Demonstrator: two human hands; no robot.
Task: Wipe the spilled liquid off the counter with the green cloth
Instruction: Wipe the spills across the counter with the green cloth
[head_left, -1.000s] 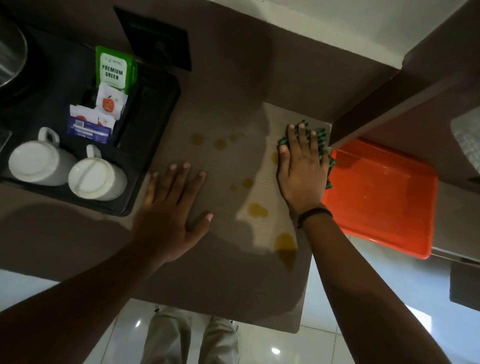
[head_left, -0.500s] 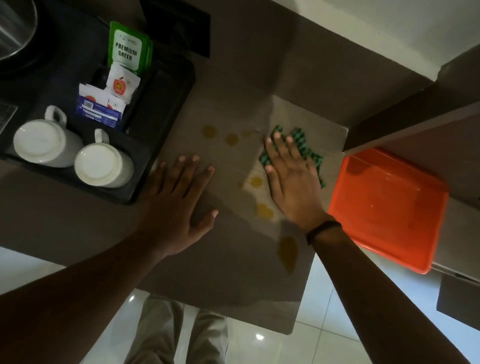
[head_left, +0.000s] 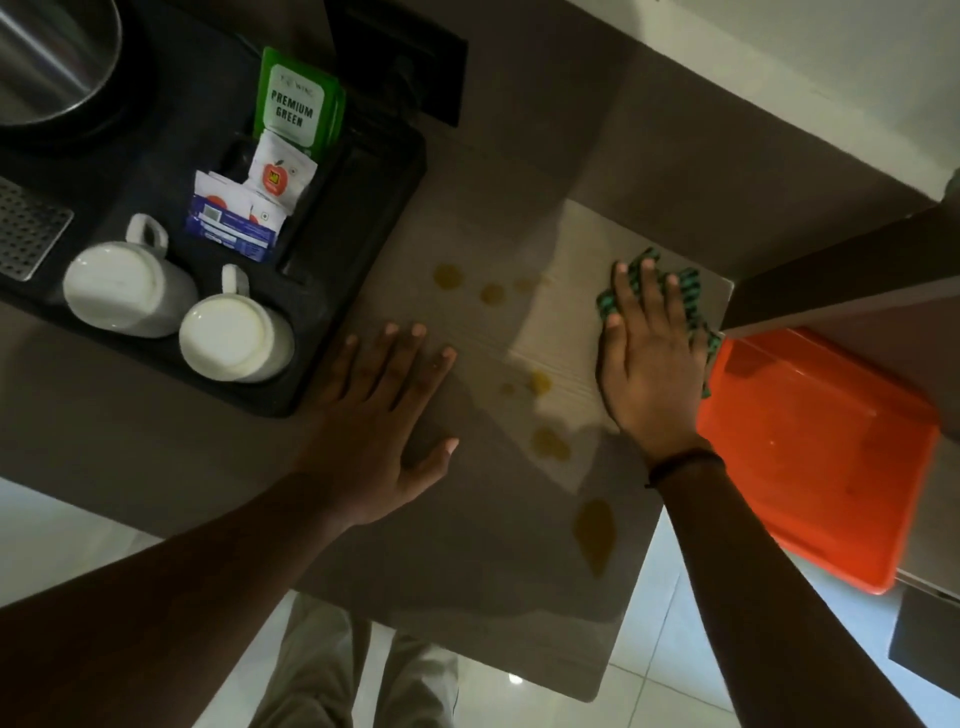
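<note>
The green cloth lies on the brown counter at its far right, its edge against an orange tray. My right hand presses flat on the cloth and covers most of it. Yellow-brown spilled liquid lies in several drops just left of that hand. One larger drop sits near the front edge, and smaller drops lie further back. My left hand rests flat on the counter with fingers spread, left of the spill and holding nothing.
A black tray at the left holds two upturned white cups and tea sachets. A metal pot stands at the top left. The orange tray sits to the right under a shelf. The floor is below the front edge.
My right hand slid the cloth left over the spill, then back right against the orange tray. The drop nearest the cloth is gone. My left hand stayed in place.
</note>
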